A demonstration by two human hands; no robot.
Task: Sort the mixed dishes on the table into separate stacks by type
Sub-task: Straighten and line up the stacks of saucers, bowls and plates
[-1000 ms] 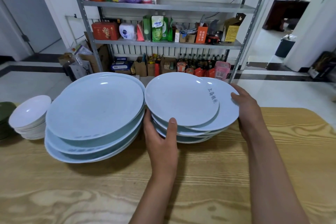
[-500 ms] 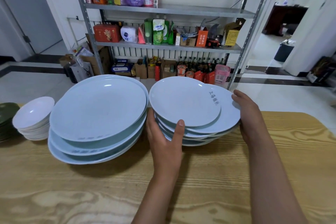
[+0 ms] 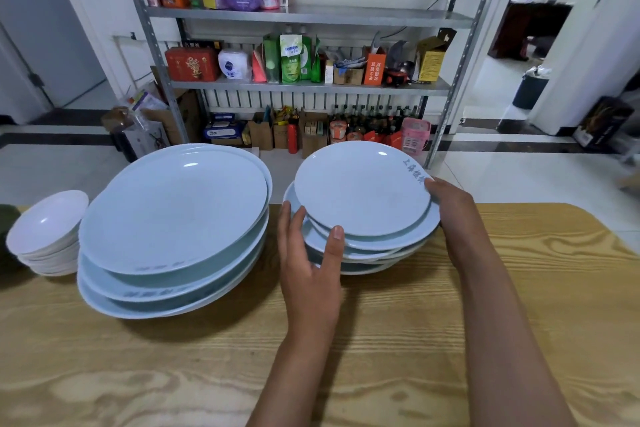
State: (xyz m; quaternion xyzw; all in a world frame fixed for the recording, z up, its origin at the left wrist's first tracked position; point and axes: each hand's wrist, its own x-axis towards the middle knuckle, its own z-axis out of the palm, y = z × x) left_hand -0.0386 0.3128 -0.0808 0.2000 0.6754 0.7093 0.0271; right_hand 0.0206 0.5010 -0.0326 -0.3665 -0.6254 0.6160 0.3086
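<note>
Both hands clasp the stack of small pale-blue plates [image 3: 360, 191]: the left hand [image 3: 308, 274] cups its near left edge, thumb on a rim, and the right hand [image 3: 453, 208] grips the right edge. This stack rests on the wooden table [image 3: 519, 288], just beside the stack of large plates [image 3: 173, 215]; white bowls [image 3: 48, 225] sit farther left.

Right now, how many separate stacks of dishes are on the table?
3. Small white bowls at far left, big plates left of centre, and medium plates held between both hands on the right. A dark object at the left edge may be another, mostly out of view.
</note>
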